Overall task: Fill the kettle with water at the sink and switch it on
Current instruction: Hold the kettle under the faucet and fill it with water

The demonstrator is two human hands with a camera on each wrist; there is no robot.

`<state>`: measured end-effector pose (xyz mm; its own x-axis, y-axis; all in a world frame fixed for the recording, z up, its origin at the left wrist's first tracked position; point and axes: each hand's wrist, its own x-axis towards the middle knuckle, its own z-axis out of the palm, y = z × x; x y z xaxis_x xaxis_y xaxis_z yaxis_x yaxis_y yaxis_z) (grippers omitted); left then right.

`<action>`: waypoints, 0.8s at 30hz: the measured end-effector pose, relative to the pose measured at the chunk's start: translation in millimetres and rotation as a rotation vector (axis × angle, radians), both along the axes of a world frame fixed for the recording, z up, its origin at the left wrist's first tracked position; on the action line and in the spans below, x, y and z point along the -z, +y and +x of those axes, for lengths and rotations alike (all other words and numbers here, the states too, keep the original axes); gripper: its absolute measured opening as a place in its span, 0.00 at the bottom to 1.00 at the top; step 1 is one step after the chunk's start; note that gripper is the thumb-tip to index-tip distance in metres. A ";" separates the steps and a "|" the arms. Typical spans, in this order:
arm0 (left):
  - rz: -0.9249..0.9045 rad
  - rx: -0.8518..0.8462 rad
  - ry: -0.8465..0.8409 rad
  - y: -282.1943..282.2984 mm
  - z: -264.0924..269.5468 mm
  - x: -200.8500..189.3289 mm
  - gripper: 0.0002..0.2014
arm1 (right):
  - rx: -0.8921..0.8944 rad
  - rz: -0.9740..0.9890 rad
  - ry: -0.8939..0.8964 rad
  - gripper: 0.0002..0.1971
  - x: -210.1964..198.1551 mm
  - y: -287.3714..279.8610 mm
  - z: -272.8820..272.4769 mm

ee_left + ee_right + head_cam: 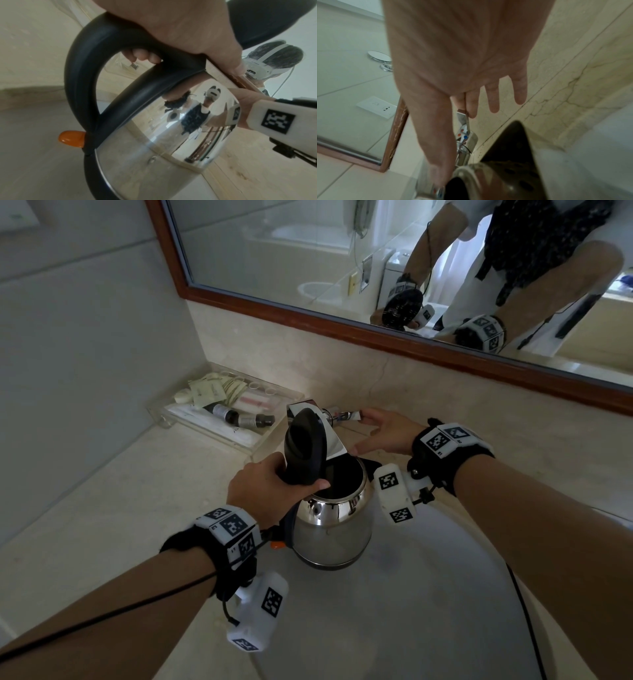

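Note:
A steel kettle [334, 525] hangs over the back left of the sink basin [428, 594]. Its black lid [305, 446] stands open. My left hand [274, 481] grips the black handle [82, 67] at the top, fingers curled under it. An orange switch [72, 138] sticks out at the handle's foot. The chrome tap [467, 140] stands just behind the kettle, partly hidden by the lid in the head view. My right hand [380, 433] reaches over the kettle with straight fingers [493, 98], one fingertip touching the end of the tap lever [462, 115]. No water shows.
A clear tray [164, 419] of toiletries sits at the back left of the marble counter [120, 508]. A wood-framed mirror [308, 251] hangs on the wall behind. A black cable [524, 611] runs along the basin's right side.

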<state>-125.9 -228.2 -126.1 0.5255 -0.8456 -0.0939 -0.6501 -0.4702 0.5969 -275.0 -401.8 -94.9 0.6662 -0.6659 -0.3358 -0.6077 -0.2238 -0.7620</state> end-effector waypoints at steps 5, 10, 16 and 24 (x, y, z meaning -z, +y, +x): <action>0.005 -0.010 -0.003 1.4 -0.3 -1.9 0.34 | 0.032 0.035 0.002 0.35 -2.8 2.2 0.4; 0.005 -0.009 -0.005 1.6 0.0 -1.0 0.32 | 0.046 0.059 -0.002 0.35 -4.8 3.6 -0.5; -0.010 -0.017 0.003 1.0 -0.3 0.0 0.33 | 0.054 0.048 0.004 0.36 -4.2 2.7 0.5; -0.020 -0.021 0.001 0.7 0.5 1.9 0.32 | 0.054 0.057 0.002 0.36 -3.9 3.6 0.9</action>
<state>-125.4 -227.4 -128.0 0.5432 -0.8360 -0.0778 -0.6394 -0.4720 0.6069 -274.1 -398.2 -91.0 0.6292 -0.6806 -0.3752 -0.6193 -0.1474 -0.7712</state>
